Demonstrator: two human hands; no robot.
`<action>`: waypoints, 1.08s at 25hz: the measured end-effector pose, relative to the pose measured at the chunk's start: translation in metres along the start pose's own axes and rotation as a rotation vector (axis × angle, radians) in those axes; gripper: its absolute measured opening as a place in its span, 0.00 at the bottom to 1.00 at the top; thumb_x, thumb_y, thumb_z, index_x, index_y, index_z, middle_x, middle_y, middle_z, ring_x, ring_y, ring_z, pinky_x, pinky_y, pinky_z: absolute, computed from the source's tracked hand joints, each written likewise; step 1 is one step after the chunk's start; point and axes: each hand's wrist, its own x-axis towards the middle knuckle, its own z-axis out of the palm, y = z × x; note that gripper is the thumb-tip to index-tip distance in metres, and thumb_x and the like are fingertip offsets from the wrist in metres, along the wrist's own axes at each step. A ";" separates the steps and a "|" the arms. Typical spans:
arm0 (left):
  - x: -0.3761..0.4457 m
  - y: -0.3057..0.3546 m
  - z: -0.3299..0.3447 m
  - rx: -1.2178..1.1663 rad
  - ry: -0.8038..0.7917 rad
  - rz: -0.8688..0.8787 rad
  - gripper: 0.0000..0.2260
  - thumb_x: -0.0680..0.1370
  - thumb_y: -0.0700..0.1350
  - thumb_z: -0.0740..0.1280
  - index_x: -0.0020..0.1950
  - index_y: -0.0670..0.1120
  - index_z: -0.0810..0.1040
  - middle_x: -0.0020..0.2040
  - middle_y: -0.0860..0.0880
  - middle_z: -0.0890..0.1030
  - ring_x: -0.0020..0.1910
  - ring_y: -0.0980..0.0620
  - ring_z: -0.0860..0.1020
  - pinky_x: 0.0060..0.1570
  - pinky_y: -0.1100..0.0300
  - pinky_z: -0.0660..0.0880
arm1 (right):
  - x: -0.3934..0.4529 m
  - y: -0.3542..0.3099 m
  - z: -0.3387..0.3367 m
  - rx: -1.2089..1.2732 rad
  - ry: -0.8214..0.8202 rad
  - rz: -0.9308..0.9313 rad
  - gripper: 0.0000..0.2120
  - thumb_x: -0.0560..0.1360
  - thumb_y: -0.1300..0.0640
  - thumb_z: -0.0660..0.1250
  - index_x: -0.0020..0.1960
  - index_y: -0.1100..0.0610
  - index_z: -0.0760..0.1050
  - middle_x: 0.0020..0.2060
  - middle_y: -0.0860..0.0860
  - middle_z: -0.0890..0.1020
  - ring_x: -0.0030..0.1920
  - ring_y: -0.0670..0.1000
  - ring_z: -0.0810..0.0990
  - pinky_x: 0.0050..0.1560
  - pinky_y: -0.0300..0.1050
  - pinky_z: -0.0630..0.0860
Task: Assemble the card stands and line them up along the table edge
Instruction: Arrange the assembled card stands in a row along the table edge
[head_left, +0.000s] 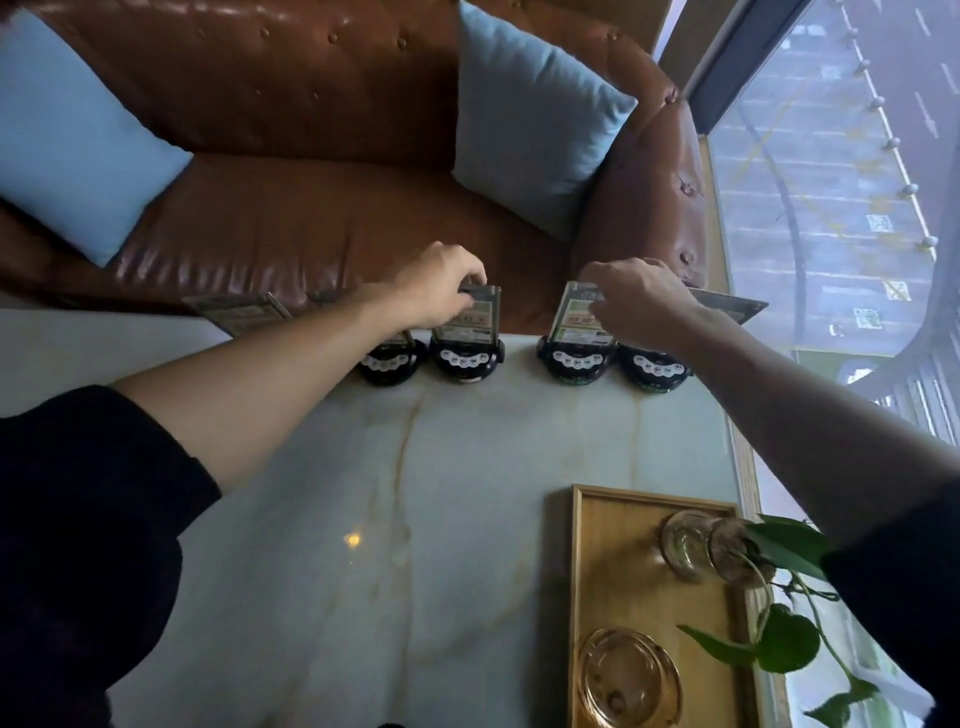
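Both hands seating cards: left hand (441, 283) pinching a card (470, 317), right hand (636, 299) pinching another card (576, 314), four stands (574, 364) lining table's (415, 519) far edge. Next: pressing cards fully down, straightening.

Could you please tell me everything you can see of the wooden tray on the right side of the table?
The wooden tray is a rectangular, light honey-coloured piece with a raised rim, lying flat on the pale marble-look table near its right edge, close to the window. On it rest a clear glass vase holding a green leafy plant whose stems trail past the tray's right side, and a round amber glass dish. Its near end runs out of the picture. Neither hand touches it.
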 end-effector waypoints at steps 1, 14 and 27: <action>0.001 -0.001 0.002 0.011 0.007 0.004 0.09 0.75 0.42 0.70 0.54 0.51 0.84 0.52 0.47 0.85 0.53 0.44 0.81 0.52 0.51 0.78 | 0.000 -0.001 0.002 0.003 -0.002 0.024 0.13 0.73 0.65 0.61 0.56 0.56 0.76 0.48 0.59 0.84 0.48 0.62 0.81 0.43 0.48 0.68; 0.020 0.025 0.015 -0.058 0.035 0.106 0.09 0.77 0.40 0.68 0.53 0.49 0.85 0.51 0.45 0.85 0.51 0.43 0.81 0.50 0.49 0.78 | 0.001 -0.001 0.006 0.032 0.008 0.055 0.11 0.72 0.68 0.60 0.50 0.58 0.75 0.40 0.61 0.81 0.33 0.61 0.71 0.34 0.48 0.68; 0.015 0.020 0.007 -0.141 0.008 0.059 0.19 0.75 0.45 0.73 0.66 0.46 0.79 0.61 0.44 0.82 0.59 0.45 0.79 0.58 0.54 0.75 | -0.002 -0.003 0.004 0.071 -0.013 0.037 0.14 0.76 0.60 0.64 0.62 0.60 0.72 0.51 0.61 0.81 0.49 0.64 0.80 0.45 0.51 0.73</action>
